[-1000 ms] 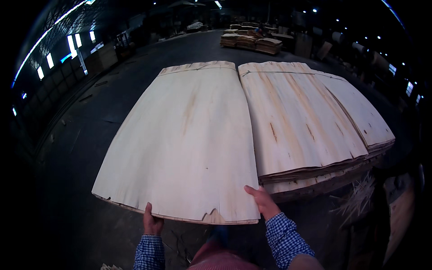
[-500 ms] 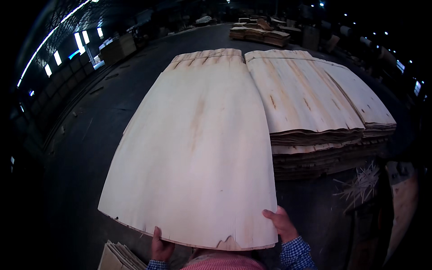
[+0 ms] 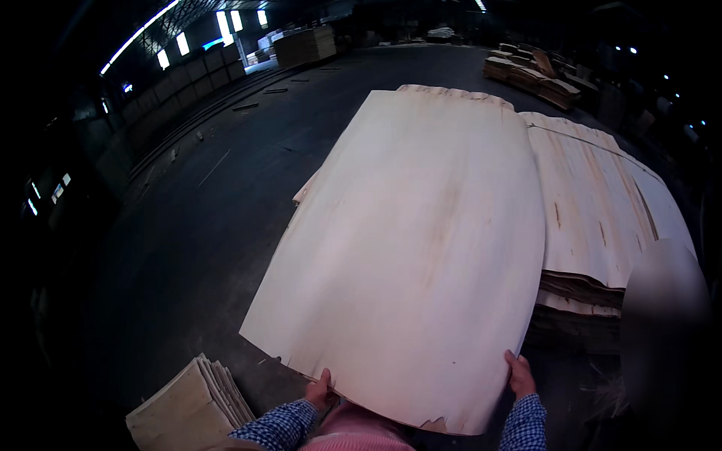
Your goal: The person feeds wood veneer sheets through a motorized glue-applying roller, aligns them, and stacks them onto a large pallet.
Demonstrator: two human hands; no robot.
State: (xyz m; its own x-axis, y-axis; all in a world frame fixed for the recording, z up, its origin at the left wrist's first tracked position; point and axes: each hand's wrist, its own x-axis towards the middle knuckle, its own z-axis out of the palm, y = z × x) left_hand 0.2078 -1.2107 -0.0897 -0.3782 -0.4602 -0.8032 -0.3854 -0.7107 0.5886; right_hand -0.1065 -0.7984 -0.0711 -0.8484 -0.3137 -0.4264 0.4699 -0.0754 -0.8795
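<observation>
At lower left, a small stack of veneer pieces (image 3: 184, 410) leans at a slant, its layered edges facing right. Farther back, a tall, pale boxy stack (image 3: 304, 47) stands on the dark floor (image 3: 180, 240). The left hand (image 3: 320, 389), in a blue-and-white checked sleeve (image 3: 277, 427), grips the near edge of a large wood veneer sheet (image 3: 414, 255), thumb on top, fingers hidden underneath. The sheet slopes away in front of the person, its far end over wavy-edged veneer (image 3: 459, 93); its near edge is chipped toward the right corner. The right hand (image 3: 520, 376) holds the sheet's right edge near that corner, thumb on the face. Beyond lie low veneer piles (image 3: 534, 77). Just right of the sheet sits a brown-streaked veneer stack (image 3: 583, 203), partly covered by a blurred pale shape (image 3: 663, 289).
</observation>
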